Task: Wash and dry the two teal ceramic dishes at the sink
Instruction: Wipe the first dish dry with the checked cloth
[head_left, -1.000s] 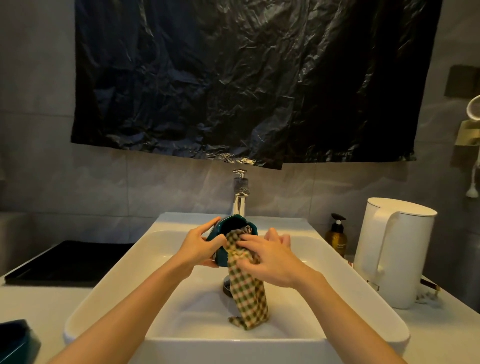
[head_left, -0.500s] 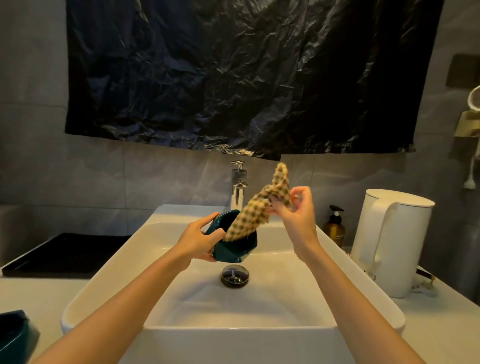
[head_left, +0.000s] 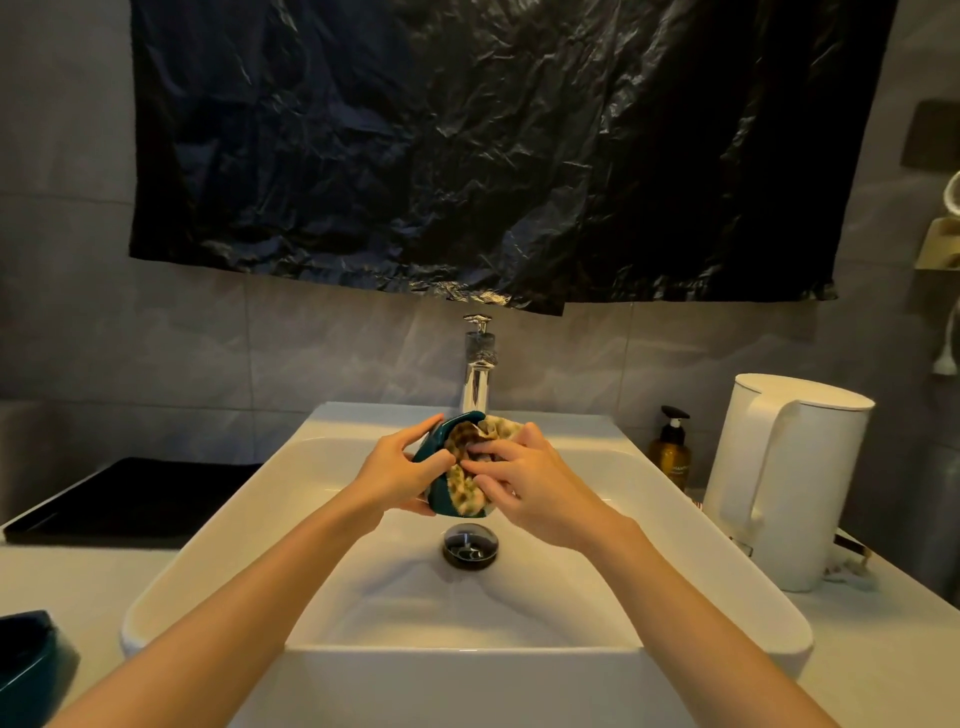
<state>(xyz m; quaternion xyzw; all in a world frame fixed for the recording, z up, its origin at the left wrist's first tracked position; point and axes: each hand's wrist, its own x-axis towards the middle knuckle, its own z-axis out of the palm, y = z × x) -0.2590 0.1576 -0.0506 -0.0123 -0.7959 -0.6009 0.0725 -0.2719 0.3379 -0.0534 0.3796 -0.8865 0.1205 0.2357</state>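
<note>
Over the white sink basin (head_left: 727, 561) my left hand (head_left: 395, 473) grips a small teal ceramic dish (head_left: 439, 447), tilted on its side with its opening turned right. A checked yellow-green cloth (head_left: 467, 486) is bunched inside the dish. My right hand (head_left: 530, 483) presses the cloth into it with curled fingers. A second teal dish (head_left: 26, 660) sits on the counter at the lower left edge, partly cut off by the frame.
A chrome tap (head_left: 478, 379) stands behind the basin, and a dark drain plug (head_left: 470, 543) sits in its floor. A white kettle (head_left: 789, 478) and an amber pump bottle (head_left: 671, 454) stand on the right. A black tray (head_left: 130, 499) lies left. Black plastic sheet hangs above.
My right hand came down from beside the tap and pushed the cloth into the dish. The left hand kept its hold and turned the dish more upright.
</note>
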